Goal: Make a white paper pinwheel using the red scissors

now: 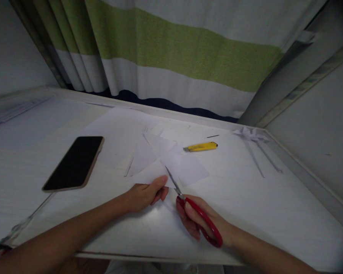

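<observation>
My left hand (148, 193) pinches the near edge of a white sheet of paper (148, 172) between thumb and fingers. In my right hand (198, 217) is a pair of scissors (203, 217) with red handles. Their blades point up and left and lie at the paper's right side, close to my left thumb. Whether the blades are fully closed I cannot tell. Several other cut white paper pieces (193, 167) overlap just beyond my hands.
A black-screened phone (74, 163) lies at the left. Beyond the paper are a yellow utility knife (202, 147) and a thin dark stick (212, 136). Crumpled paper scraps (250, 134) sit at the far right. A striped curtain (183, 45) hangs behind the white table (246, 205).
</observation>
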`<state>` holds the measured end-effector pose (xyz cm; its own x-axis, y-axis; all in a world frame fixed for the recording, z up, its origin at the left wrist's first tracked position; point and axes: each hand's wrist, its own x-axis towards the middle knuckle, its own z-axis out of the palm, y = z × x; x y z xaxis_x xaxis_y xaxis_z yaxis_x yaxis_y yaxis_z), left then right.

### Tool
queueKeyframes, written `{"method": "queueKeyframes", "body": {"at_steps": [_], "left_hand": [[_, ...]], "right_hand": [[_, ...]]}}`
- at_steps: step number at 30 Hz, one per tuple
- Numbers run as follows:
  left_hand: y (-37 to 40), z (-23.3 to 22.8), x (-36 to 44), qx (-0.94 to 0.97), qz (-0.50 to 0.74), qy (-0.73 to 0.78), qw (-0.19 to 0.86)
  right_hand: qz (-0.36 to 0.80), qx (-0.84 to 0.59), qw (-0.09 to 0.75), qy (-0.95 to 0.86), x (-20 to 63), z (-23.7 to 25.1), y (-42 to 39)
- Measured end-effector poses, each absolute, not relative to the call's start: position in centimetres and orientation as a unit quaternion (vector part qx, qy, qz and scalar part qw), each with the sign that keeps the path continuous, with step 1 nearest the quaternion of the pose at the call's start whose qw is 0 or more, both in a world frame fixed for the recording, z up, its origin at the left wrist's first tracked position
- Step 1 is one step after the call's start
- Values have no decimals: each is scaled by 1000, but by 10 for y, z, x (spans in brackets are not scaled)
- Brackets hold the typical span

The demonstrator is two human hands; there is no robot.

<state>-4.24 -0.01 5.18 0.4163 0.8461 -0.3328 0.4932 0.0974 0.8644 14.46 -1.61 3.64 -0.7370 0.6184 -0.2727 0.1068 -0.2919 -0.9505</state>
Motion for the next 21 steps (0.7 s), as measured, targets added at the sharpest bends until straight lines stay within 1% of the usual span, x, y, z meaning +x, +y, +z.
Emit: {"method": "queueKeyframes", "body": {"at_steps": [15, 21], "left_hand": [[0, 49, -42, 643, 166, 511, 545], [1, 50, -43, 647, 175, 504, 544]], "right_hand": [[733, -336, 181, -563, 144, 35, -16], [729, -353, 169, -562, 145, 36, -16]]}}
